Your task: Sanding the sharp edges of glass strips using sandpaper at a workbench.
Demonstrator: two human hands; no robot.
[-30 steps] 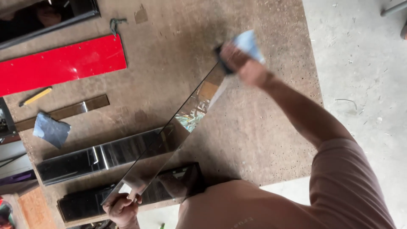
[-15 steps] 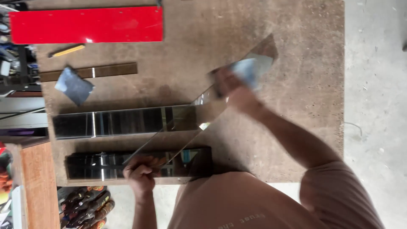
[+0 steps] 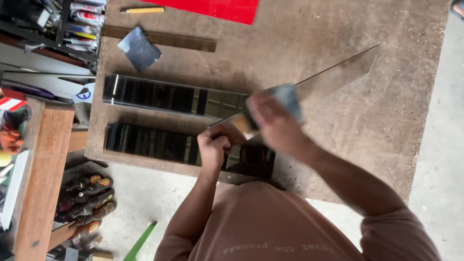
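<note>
A long narrow strip of mirror glass point(image 3: 338, 72) slants across the brown worktable point(image 3: 299, 34). My left hand point(image 3: 215, 145) grips its near end at the table's front edge. My right hand point(image 3: 275, 118), blurred by motion, presses a light blue cloth point(image 3: 290, 96) against the strip near its middle. Two more dark mirror strips lie flat on the table: one point(image 3: 159, 96) further back, one point(image 3: 150, 142) along the front edge under my left hand.
A red panel point(image 3: 217, 8) and a yellow-handled tool point(image 3: 142, 9) lie at the table's far side, with a dark metal bar point(image 3: 169, 39) and a grey cloth point(image 3: 139, 47). A wooden bench point(image 3: 41, 169), shelves of cans point(image 3: 77, 24) and bottles point(image 3: 87, 203) stand at left.
My right hand with the cloth has slid down the mirror strip from its far end towards my left hand. The camera view has shifted and rotated.
</note>
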